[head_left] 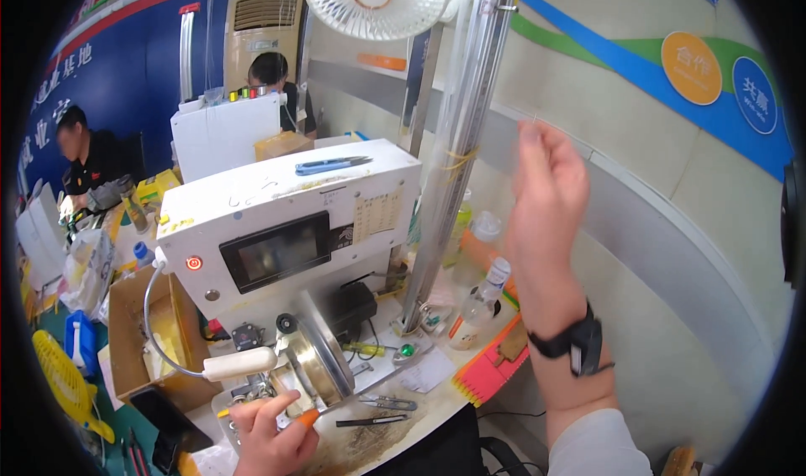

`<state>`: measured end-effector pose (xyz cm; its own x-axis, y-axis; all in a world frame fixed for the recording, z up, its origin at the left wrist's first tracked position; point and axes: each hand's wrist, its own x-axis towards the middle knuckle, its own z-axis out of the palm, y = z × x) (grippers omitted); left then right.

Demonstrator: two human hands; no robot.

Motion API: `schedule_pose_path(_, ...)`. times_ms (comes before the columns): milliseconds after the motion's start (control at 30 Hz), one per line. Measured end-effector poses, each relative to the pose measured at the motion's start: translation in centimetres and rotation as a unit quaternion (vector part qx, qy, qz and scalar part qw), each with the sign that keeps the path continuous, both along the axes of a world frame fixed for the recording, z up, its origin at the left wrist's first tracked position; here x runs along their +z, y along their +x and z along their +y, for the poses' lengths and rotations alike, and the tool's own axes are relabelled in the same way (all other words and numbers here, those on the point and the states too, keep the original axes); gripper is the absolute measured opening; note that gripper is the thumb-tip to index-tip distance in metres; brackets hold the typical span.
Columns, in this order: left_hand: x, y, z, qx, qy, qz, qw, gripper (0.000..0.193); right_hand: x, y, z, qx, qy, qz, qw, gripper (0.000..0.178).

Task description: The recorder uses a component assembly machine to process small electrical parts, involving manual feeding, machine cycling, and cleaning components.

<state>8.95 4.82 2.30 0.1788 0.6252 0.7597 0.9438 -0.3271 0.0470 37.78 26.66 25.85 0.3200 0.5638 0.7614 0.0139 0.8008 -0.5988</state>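
My left hand (273,436) is low in front of a white bench machine (290,199), by its round metal wheel (317,367). Its fingers are apart, and an orange finger cot (309,418) covers one tip. Close above it lies a cream-coloured handle (241,363) on a grey cable. My right hand (550,170) is raised high at the right, well away from the machine, with a dark watch strap (575,346) on the wrist. Its fingertips are pinched together, and a very thin sliver sticks up from them, too fine to name.
Black tweezers (372,421) and small metal snips (388,402) lie on the bench. Blue snips (333,165) rest atop the machine. A clear bottle (478,306) and a metal post (462,149) stand right of it, a cardboard box (134,350) left. Two people sit farther back.
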Motion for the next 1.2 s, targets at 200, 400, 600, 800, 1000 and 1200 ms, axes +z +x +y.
schedule_pose_path(200, 0.5, 0.6, -0.3, -0.042, -0.026, 0.003, 0.999, 0.031, 9.1, -1.1, 4.8, -0.149, 0.096, 0.011, 0.984, 0.02)
schedule_pose_path(400, 0.8, 0.5, -0.4, -0.078, -0.035, -0.018, 0.996, 0.033, 9.8, -2.1, 4.3, -0.26, 0.13, -0.109, 0.951, 0.015)
schedule_pose_path(600, 1.0, 0.4, -0.7, -0.1, -0.029, -0.033, 0.994, 0.035, 3.3, -2.3, 1.4, -0.185, 0.096, -0.115, 0.971, 0.017)
schedule_pose_path(800, 0.8, 0.0, -1.1, -0.102, -0.051, -0.045, 0.992, 0.037, -5.7, -3.6, -4.5, 0.214, -0.127, 0.203, 0.947, 0.009)
schedule_pose_path(1000, 0.6, 0.3, -0.7, -0.101, -0.069, -0.015, 0.992, 0.034, -15.2, -1.0, -6.6, 0.362, -0.326, 0.346, 0.802, 0.007)
schedule_pose_path(1200, -0.2, 0.4, -0.2, -0.084, -0.078, 0.008, 0.993, 0.031, -22.5, -3.3, -3.1, 0.256, -0.411, 0.368, 0.794, 0.006)
